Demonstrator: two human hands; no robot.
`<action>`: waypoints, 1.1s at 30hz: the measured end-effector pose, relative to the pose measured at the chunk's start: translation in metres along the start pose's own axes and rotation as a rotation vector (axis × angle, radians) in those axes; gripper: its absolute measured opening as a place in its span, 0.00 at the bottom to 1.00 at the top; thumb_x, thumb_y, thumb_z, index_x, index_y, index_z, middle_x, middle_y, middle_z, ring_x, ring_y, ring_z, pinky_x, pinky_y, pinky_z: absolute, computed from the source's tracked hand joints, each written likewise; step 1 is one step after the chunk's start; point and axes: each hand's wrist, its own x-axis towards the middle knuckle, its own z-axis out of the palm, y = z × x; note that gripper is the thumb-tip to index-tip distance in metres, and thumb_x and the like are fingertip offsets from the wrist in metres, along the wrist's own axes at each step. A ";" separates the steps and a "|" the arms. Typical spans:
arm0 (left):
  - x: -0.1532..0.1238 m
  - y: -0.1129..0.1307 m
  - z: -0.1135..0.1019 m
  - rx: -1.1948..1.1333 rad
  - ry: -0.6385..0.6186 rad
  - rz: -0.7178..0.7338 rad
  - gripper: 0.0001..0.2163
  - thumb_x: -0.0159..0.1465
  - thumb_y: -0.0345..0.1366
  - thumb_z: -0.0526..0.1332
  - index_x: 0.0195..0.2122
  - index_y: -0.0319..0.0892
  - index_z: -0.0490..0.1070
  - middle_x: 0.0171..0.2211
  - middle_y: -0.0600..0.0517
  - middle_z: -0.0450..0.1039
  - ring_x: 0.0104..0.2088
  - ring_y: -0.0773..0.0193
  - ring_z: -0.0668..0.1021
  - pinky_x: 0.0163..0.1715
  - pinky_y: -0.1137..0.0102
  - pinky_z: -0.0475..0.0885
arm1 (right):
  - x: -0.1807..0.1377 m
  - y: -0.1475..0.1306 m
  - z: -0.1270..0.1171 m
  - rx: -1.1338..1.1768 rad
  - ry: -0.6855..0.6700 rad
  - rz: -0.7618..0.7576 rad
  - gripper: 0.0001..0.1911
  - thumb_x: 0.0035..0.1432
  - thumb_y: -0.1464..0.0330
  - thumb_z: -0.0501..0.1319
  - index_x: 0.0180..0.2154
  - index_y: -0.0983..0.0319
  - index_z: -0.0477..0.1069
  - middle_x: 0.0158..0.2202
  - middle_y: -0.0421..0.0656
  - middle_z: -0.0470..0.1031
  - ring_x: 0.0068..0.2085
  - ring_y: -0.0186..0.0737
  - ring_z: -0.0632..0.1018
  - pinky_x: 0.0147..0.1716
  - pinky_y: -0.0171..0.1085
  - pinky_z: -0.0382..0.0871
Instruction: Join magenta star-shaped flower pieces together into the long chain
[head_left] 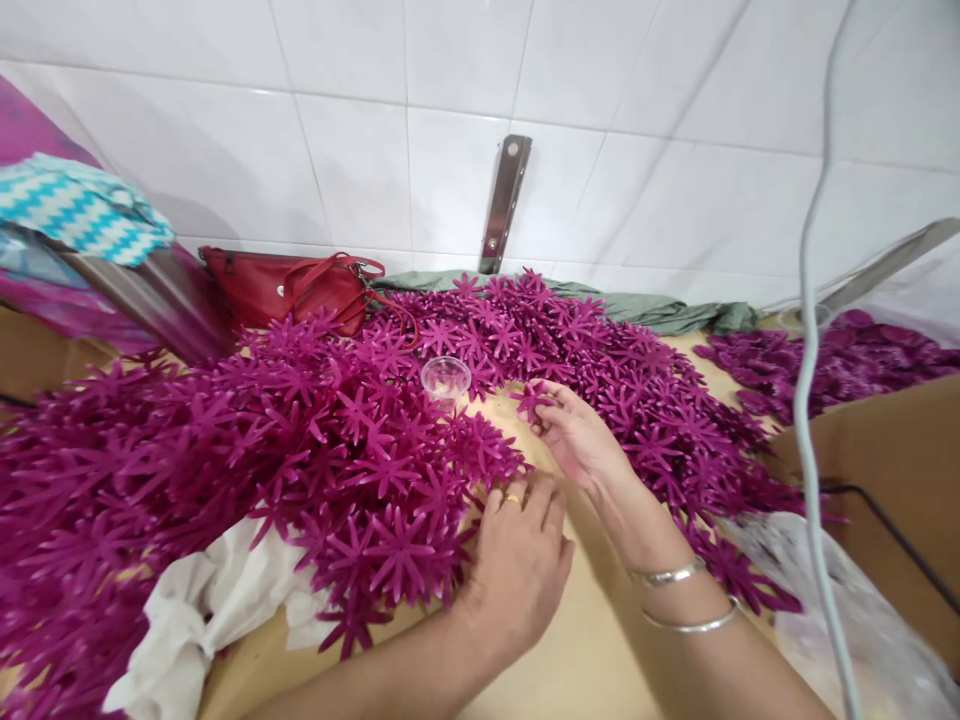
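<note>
A person's right hand [574, 435] pinches a single magenta star-shaped flower piece [531, 398] between fingertips, just above a bare patch of the tan bench [570, 650]. The left hand [517, 565], ring on one finger, rests palm down with fingers curled at the edge of a large heap of identical flower pieces [300, 440]; it grips nothing that can be seen. A small clear plastic cup [445, 379] stands among the pieces. A red handbag [289, 288] lies by the white tiled wall [450, 130]. White cloth [202, 610] lies at left. No writing is readable.
</note>
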 end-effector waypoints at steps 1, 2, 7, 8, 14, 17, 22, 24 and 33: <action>0.000 -0.001 0.000 -0.018 0.012 0.006 0.19 0.72 0.38 0.59 0.61 0.38 0.72 0.62 0.44 0.75 0.57 0.48 0.78 0.50 0.52 0.75 | -0.001 0.000 -0.002 0.017 0.012 0.006 0.19 0.44 0.73 0.70 0.41 0.57 0.76 0.36 0.38 0.82 0.30 0.34 0.77 0.30 0.33 0.72; 0.001 -0.002 0.000 -0.030 0.025 -0.006 0.18 0.71 0.38 0.59 0.60 0.39 0.73 0.62 0.44 0.76 0.57 0.47 0.78 0.50 0.51 0.75 | -0.003 0.000 -0.002 0.026 0.006 0.013 0.19 0.44 0.73 0.71 0.41 0.57 0.76 0.36 0.39 0.82 0.31 0.35 0.78 0.31 0.34 0.73; 0.007 -0.016 -0.002 -0.151 0.160 -0.194 0.18 0.70 0.35 0.61 0.60 0.42 0.70 0.58 0.42 0.78 0.58 0.45 0.77 0.59 0.44 0.69 | -0.013 0.000 -0.002 0.027 -0.139 0.025 0.24 0.51 0.66 0.73 0.51 0.55 0.76 0.47 0.44 0.83 0.42 0.43 0.83 0.46 0.44 0.78; 0.008 -0.020 -0.003 -0.217 0.202 -0.216 0.17 0.70 0.34 0.60 0.59 0.43 0.69 0.57 0.42 0.78 0.57 0.46 0.77 0.59 0.45 0.69 | -0.014 0.001 -0.003 0.005 -0.152 0.009 0.24 0.53 0.64 0.72 0.53 0.55 0.76 0.49 0.45 0.83 0.44 0.44 0.83 0.47 0.45 0.78; 0.016 -0.037 0.001 -0.767 0.444 -0.381 0.12 0.72 0.35 0.59 0.56 0.44 0.67 0.51 0.43 0.77 0.54 0.54 0.79 0.55 0.56 0.75 | -0.011 0.028 -0.011 -0.081 -0.049 -0.126 0.16 0.52 0.59 0.75 0.42 0.55 0.77 0.39 0.40 0.83 0.39 0.40 0.81 0.43 0.40 0.76; 0.020 -0.043 0.006 -1.007 0.486 -0.494 0.17 0.73 0.37 0.59 0.62 0.45 0.64 0.56 0.42 0.76 0.58 0.56 0.78 0.59 0.58 0.73 | -0.015 0.036 -0.007 -0.114 -0.058 -0.151 0.12 0.55 0.61 0.74 0.39 0.56 0.77 0.37 0.39 0.82 0.38 0.38 0.80 0.44 0.38 0.75; 0.025 -0.052 0.006 -1.062 0.496 -0.513 0.16 0.69 0.37 0.64 0.57 0.43 0.71 0.55 0.43 0.76 0.56 0.57 0.79 0.58 0.60 0.74 | -0.024 0.038 0.002 -0.181 -0.088 -0.186 0.08 0.59 0.63 0.71 0.40 0.56 0.77 0.37 0.39 0.81 0.39 0.38 0.79 0.44 0.37 0.74; 0.026 -0.053 0.004 -0.988 0.546 -0.505 0.15 0.65 0.37 0.69 0.51 0.43 0.75 0.51 0.45 0.76 0.53 0.57 0.79 0.56 0.61 0.75 | -0.026 0.038 0.002 -0.218 -0.074 -0.204 0.07 0.59 0.63 0.71 0.39 0.55 0.77 0.35 0.38 0.80 0.37 0.37 0.78 0.40 0.36 0.73; 0.026 -0.054 -0.004 -1.068 0.497 -0.583 0.12 0.72 0.42 0.59 0.35 0.41 0.72 0.28 0.56 0.70 0.31 0.67 0.72 0.35 0.73 0.68 | -0.019 0.040 -0.004 -0.179 -0.120 -0.128 0.14 0.53 0.59 0.75 0.38 0.57 0.78 0.30 0.37 0.76 0.30 0.35 0.73 0.32 0.35 0.69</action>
